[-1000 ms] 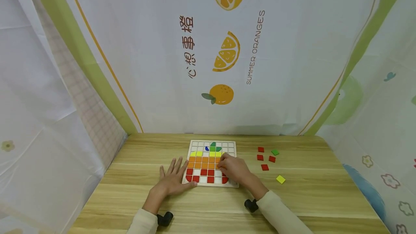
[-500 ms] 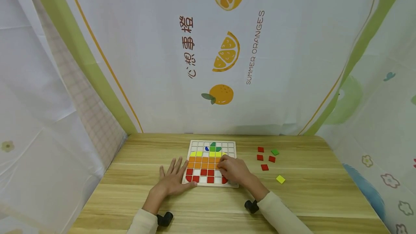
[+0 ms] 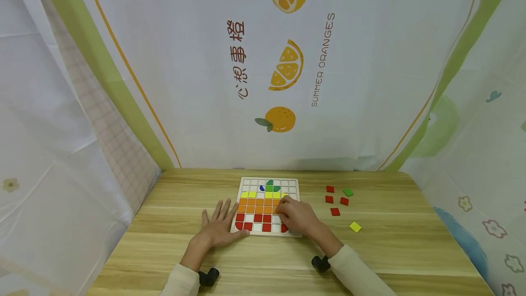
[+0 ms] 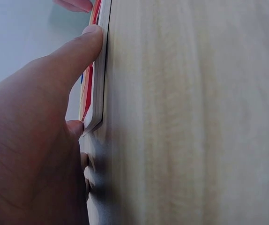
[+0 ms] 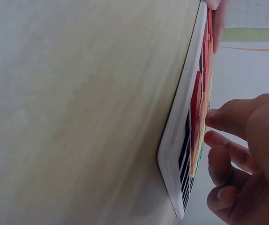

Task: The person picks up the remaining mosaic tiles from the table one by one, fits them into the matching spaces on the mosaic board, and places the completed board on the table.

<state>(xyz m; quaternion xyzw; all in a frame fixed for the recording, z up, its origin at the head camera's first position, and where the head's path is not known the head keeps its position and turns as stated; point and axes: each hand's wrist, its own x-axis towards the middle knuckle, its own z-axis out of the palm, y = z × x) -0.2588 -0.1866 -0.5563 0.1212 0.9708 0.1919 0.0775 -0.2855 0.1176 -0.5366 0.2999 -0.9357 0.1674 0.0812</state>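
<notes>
A white puzzle board (image 3: pixel 292 182) with a printed grid lies on the table, covered partly by orange, yellow, green, red and blue pieces. My left hand (image 3: pixel 219 231) is spread at its left side, with the thumb on the front-left corner and fingers along the left edge. In the left wrist view, the thumb (image 4: pixel 80 49) lies over the board's edge. My right hand (image 3: pixel 299 216) is over the board's right part, by the right end of the orange rows. The right wrist view shows its thumb and forefinger bent close to the tiles, a small gap between their tips.
Right of the board lie several loose red tiles (image 3: pixel 334 212), a green tile (image 3: pixel 348 192) and a yellow tile (image 3: pixel 355 227) on the wooden table (image 3: pixel 263 264). A white curtain (image 3: pixel 197 81) printed with oranges hangs behind the table's back edge.
My right hand and forearm have shifted very slightly to the right. The left hand, the board and the loose tiles stay where they were.
</notes>
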